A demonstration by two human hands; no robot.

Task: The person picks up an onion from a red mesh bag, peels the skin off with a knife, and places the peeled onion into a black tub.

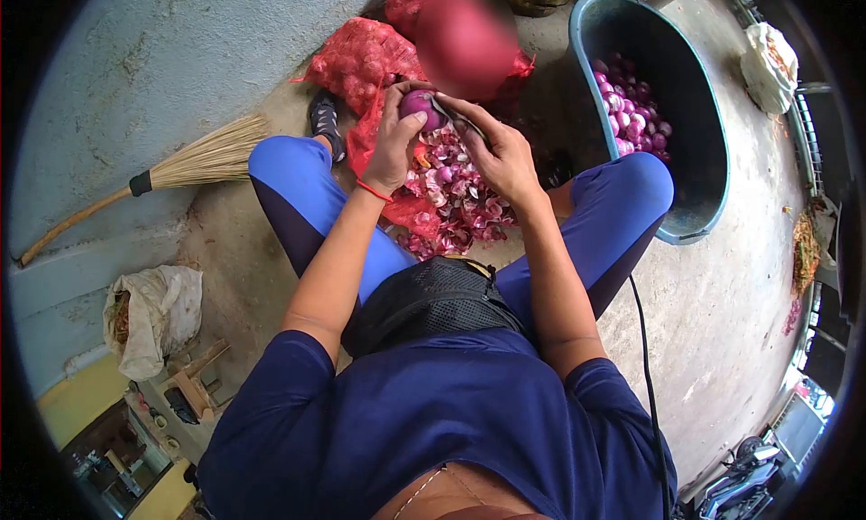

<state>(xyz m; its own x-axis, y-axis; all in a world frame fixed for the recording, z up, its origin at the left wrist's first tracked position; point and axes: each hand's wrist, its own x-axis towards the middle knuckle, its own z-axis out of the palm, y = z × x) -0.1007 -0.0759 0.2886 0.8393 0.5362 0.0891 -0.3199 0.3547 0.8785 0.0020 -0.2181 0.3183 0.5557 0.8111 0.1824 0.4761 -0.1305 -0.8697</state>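
My left hand [393, 143], a red string at its wrist, is closed around a purple onion [419, 108]. Against the onion's right side, my right hand [502, 156] grips a small knife [440, 108]; most of its handle is hidden by the fingers. Below both hands lies a heap of onion skins [465, 202] on the floor, with red netting along its left side. A red mesh sack [363, 64] full of onions stands just beyond my left hand.
To the right, a blue tub [715, 150] holds several peeled onions [636, 114]. A broom [203, 155] leans at the left by the wall. White sacks stand at lower left [176, 308] and upper right [767, 69]. A black cable [644, 340] hangs beside my right leg.
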